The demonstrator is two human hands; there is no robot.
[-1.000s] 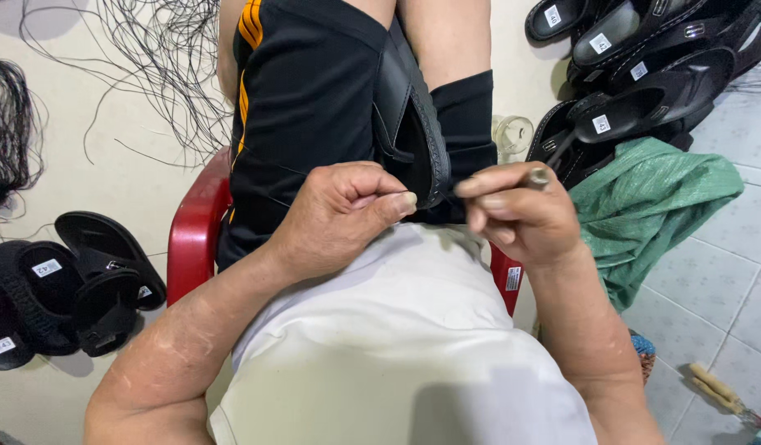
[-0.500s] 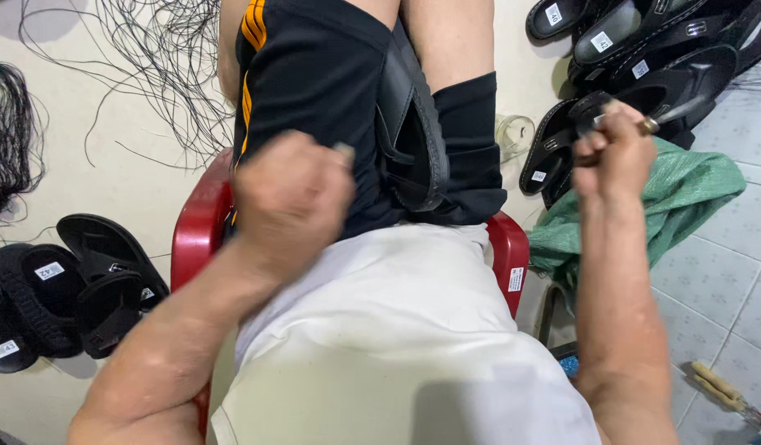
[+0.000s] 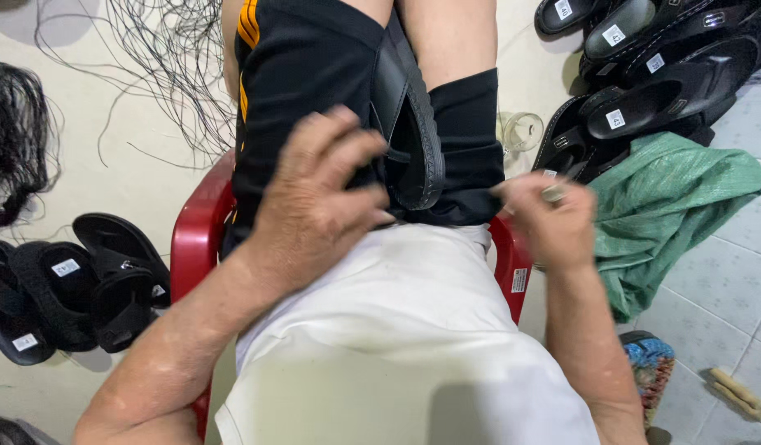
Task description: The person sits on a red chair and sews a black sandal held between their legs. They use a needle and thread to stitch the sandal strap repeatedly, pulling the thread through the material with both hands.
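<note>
A black sandal [image 3: 409,132] stands on edge, clamped between my thighs in black shorts [image 3: 306,74]. My left hand [image 3: 315,206] lies against the shorts with its fingers spread. Its thumb reaches toward the sandal's lower end, and I see nothing held in it. To the right of the sandal, over the chair's edge, my right hand [image 3: 545,222] is closed around a small metal-tipped tool [image 3: 553,194]. Any thread between hand and sandal is too thin to make out.
I sit on a red plastic chair [image 3: 195,247]. Black sandals lie on the floor at left [image 3: 76,288] and are piled at upper right [image 3: 660,66]. A green sack [image 3: 677,206] lies at right, loose black cords [image 3: 150,74] at upper left, a glass jar [image 3: 520,130] beyond my knee.
Half a second ago my hands were pulled apart, the right one raised out to the right. Both have come back in to the sandal, and the left fist has spread its fingers.
</note>
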